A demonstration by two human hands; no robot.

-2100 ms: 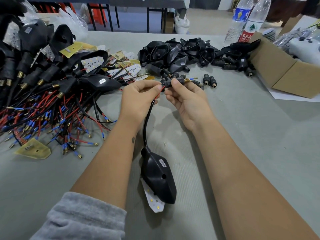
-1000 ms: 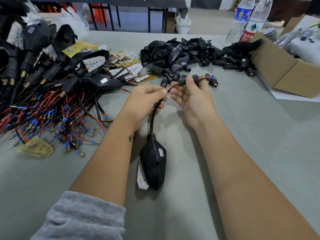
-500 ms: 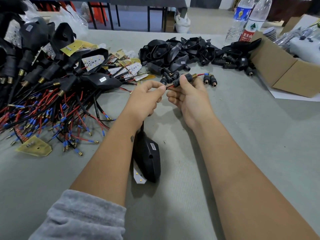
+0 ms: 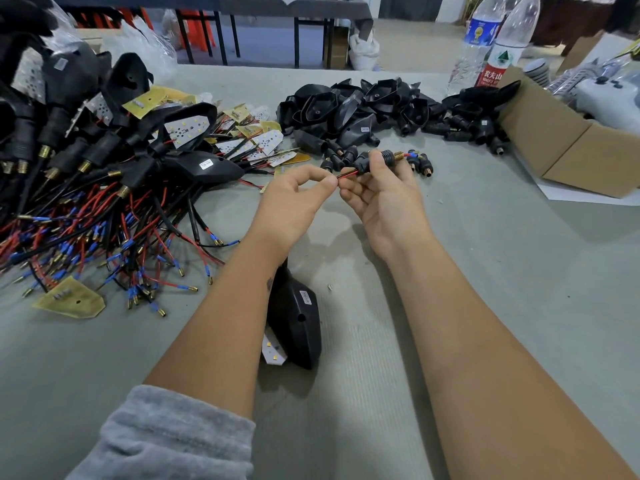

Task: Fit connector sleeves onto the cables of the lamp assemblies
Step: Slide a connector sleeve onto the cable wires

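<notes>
above the lamp housing [image 4: 294, 320], left hand [image 4: 294, 202] pinches cable [image 4: 347, 174], right hand [image 4: 384, 199] grips sleeve [image 4: 375, 159]

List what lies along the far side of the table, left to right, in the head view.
Heap of wired lamp assemblies → loose LED boards → pile of empty black housings → two water bottles → cardboard box.

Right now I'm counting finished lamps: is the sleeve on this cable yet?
On the wires. The sleeve sits in the right hand, with red wire entering one end and a brass tip leaving the other.
</notes>
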